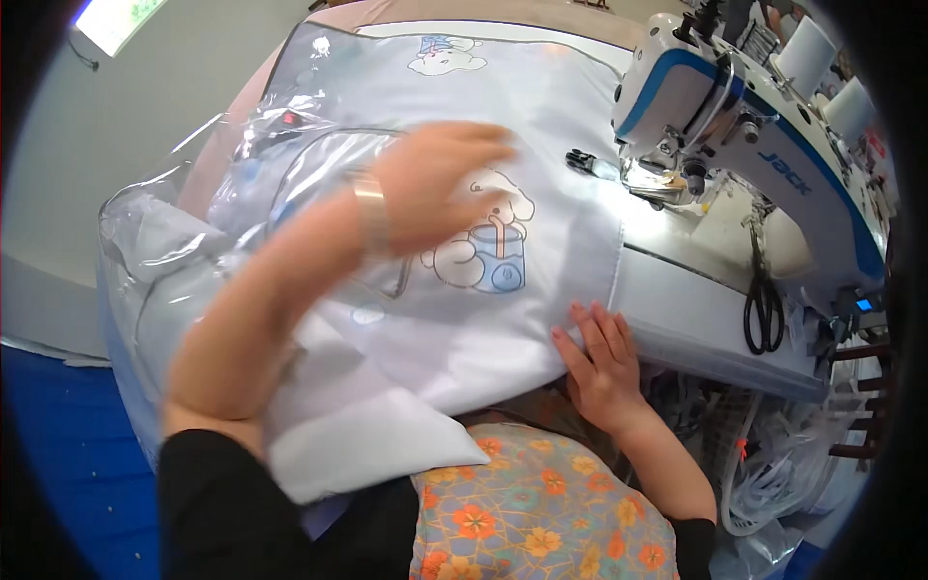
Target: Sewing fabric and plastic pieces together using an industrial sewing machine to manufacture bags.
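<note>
A white cloth panel (551, 116) printed with cartoon puppies is spread over the sewing table, with clear plastic sheeting (159, 232) bunched along its left side. Above the middle of the panel is my left hand (435, 184), blurred by motion, its fingers stretched out and thumb apart, with nothing in it. Whether it touches the cloth I cannot tell. My right hand (606, 365) lies flat at the cloth's near right edge, fingers spread. To the right stands a white and blue sewing machine (715, 116); no cloth shows under its needle area.
Black-handled scissors (764, 314) lie on the table right of the cloth. A small black clip-like piece (580, 161) is beside the machine head. White thread cones (807, 53) stand behind the machine. Below the table at right is a wire basket (739, 435) near plastic scraps.
</note>
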### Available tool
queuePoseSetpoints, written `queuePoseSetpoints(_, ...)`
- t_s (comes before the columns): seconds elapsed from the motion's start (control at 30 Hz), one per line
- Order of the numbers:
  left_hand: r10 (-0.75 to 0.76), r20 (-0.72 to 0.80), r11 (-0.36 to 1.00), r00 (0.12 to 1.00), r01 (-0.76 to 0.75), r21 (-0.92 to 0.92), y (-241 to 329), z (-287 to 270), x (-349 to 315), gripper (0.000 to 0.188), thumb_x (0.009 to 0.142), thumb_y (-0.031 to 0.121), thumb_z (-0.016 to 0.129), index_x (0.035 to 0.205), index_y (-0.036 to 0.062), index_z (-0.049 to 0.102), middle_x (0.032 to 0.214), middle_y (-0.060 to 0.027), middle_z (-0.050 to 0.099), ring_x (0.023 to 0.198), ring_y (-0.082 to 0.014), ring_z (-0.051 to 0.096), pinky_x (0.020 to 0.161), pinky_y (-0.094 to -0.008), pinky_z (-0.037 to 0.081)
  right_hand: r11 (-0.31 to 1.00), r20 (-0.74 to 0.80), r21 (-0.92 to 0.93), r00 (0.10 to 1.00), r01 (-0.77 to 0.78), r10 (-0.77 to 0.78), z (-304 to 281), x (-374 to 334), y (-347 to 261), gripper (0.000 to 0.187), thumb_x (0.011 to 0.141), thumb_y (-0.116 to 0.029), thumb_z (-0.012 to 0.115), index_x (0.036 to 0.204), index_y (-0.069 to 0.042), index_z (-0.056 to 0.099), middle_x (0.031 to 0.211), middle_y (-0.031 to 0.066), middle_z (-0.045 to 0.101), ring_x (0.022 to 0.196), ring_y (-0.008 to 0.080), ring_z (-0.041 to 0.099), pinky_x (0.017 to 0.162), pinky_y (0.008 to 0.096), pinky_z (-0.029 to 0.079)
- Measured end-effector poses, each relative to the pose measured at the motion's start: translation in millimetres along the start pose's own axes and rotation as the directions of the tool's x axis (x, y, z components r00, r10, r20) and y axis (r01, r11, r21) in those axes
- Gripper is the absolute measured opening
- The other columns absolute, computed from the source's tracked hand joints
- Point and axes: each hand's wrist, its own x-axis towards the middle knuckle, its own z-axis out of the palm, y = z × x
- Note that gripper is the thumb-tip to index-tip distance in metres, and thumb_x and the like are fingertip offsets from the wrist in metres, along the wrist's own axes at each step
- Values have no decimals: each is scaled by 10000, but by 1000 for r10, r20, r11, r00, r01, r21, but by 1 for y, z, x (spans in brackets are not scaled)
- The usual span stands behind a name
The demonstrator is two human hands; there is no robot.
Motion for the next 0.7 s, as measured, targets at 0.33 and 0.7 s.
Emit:
queuePoseSetpoints(0.33, -671, -595, -54, 442, 772, 633, -75, -246, -496, 882, 864, 425, 735, 1560, 93, 307, 1584, -238, 309, 1464, -389, 304, 1201, -458, 262, 925, -376, 114, 877, 363, -298, 19, 37, -31, 381, 793, -45, 610, 1153, -118, 709, 1314, 117, 642, 1219, 316, 594, 1128, 486, 377)
queuePoseSetpoints(0.7, -973, 217, -174, 83, 357, -918, -79, -5, -588, 627, 990, 427, 539, 1424, -18, 458, 1331, -164, 615, 1173, -298, 630, 963, -466, 532, 813, -149, 577, 989, 76, 13, -43, 21, -25, 220, 796, 6, 681, 997, -71, 729, 997, 93, 744, 952, 277, 704, 951, 405, 515)
